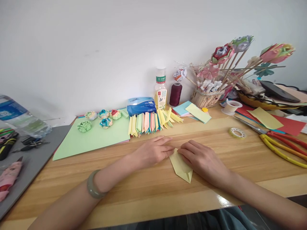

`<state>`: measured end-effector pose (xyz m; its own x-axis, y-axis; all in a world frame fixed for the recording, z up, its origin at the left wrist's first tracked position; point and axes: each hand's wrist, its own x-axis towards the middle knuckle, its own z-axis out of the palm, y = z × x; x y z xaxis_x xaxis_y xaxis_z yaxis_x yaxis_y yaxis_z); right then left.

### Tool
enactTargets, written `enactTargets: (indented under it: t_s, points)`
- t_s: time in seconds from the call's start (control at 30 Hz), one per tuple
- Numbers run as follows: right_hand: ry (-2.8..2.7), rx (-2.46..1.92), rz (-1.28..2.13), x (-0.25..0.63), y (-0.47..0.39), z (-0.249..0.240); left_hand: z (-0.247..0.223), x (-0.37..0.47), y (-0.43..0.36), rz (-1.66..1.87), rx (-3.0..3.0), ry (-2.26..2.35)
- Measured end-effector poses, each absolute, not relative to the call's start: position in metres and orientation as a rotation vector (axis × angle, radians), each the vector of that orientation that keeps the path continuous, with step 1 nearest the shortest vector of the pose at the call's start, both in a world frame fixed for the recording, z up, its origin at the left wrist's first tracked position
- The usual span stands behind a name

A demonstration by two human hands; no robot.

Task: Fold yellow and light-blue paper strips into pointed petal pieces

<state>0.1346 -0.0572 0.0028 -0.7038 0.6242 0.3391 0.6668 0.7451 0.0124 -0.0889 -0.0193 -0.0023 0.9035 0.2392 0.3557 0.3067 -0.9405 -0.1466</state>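
Observation:
A pale yellow sheet of folded paper (180,166) lies on the wooden table in front of me, its near end folded to a point. My left hand (153,150) grips the paper's upper left edge between thumb and fingers, with the upper fingers stretched forward. On the upper right edge, my right hand (200,159) has its fingers curled and pressed down over the paper. Its fingertips meet those of the left hand near the far end, where part of the sheet is hidden. A green bangle (92,184) circles my left wrist.
Behind the hands stand folded paper strips (146,123), a tissue pack (141,105), a bottle (161,91) and a thread spool (176,95). Paper flowers (84,126) rest on green sheets (96,143) at left. Tape (237,133) and large scissors (275,135) lie at right.

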Motion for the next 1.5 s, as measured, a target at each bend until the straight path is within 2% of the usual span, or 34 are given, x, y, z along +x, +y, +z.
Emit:
enactTargets:
  t_s: [0.27, 0.53, 0.83, 1.17, 1.5]
  points:
    - [-2.689, -0.932, -0.206, 0.137, -0.057, 0.008, -0.001, -0.092, -0.016, -0.436, -2.926, -0.421]
    - [-2.672, -1.040, -0.001, 0.140, -0.054, 0.016, 0.000, -0.091, -0.016, -0.477, -2.913, -0.395]
    - [-2.765, -0.883, -0.168, 0.159, -0.051, 0.023, -0.005, -0.091, -0.017, -0.509, -2.886, -0.421]
    - [-2.528, -1.138, 0.121, 0.176, -0.070, 0.013, -0.002, -0.083, -0.031, -0.680, -2.705, -0.594]
    - [-2.440, -1.147, 0.178, 0.175, -0.049, 0.005, -0.001, -0.077, -0.031, -0.704, -2.720, -0.574]
